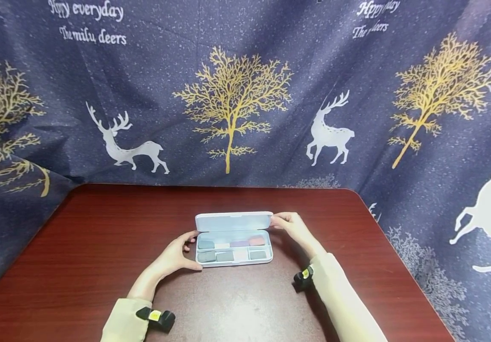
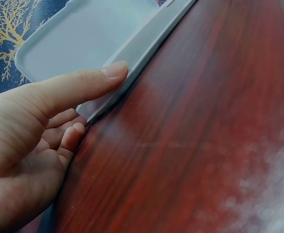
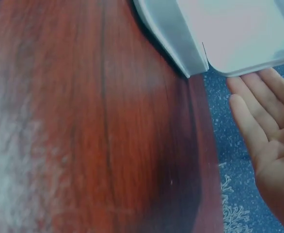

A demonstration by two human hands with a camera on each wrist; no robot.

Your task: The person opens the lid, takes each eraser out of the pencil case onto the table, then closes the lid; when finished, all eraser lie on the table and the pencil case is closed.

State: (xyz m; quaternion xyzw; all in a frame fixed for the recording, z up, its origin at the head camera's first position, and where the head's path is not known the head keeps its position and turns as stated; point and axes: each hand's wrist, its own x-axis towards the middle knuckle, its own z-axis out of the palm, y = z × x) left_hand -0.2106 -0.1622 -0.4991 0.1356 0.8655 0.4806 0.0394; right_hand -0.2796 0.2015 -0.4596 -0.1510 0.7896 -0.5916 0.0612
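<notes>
A pale blue hinged case (image 1: pixel 233 264) lies on the table with its lid (image 1: pixel 233 222) raised at the back. Inside, its compartments hold several small blocks (image 1: pixel 225 256) in grey-green, white, purple and pink. My left hand (image 1: pixel 176 255) grips the case's left end, thumb (image 2: pixel 115 69) along the front wall and fingers curled round the side. At the lid's right edge, my right hand (image 1: pixel 291 227) holds the lid between thumb and fingers. In the right wrist view, its fairly straight fingers (image 3: pixel 258 99) reach behind the lid, and the thumb is mostly cut off.
The case sits near the middle of a dark red wooden table (image 1: pixel 134 213). Behind the table's far edge hangs a dark blue cloth (image 1: pixel 267 156) printed with deer and trees. Each sleeve carries a black strap mount (image 1: pixel 155 317) at the wrist.
</notes>
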